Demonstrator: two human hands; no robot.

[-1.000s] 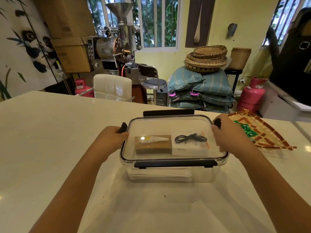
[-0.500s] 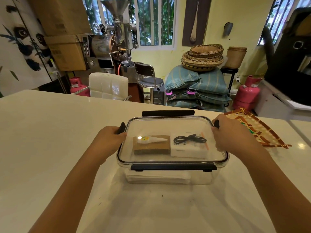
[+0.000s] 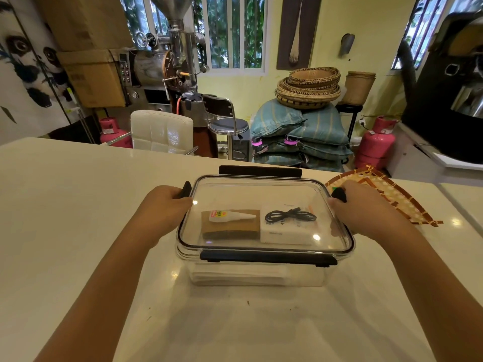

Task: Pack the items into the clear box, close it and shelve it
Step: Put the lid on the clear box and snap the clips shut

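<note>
Head view looks down on a pale table with a clear box standing near the middle of its far edge. Its clear lid is on top. A black clip along the near side of the lid lies flat against the box, while the black clip on the far side sticks up and outward.

Inside, seen through the lid, a brown cardboard piece lies on the left with a small white glue bottle on top of it, nozzle pointing right. Just beside it on the right is a white box with a coiled black cable resting on it.

Left hand is at the left end of the box, fingers curled round the end of the lid and touching the black side clip there, which is tilted up. Right hand is at the right end in the same way, fingers closed against the lid edge with the black side clip poking out above them.

Near the far right corner of the table, just behind the right hand, lies a flat woven mat in orange, brown and cream. Whether the box bottom touches the table all along cannot be told.
</note>
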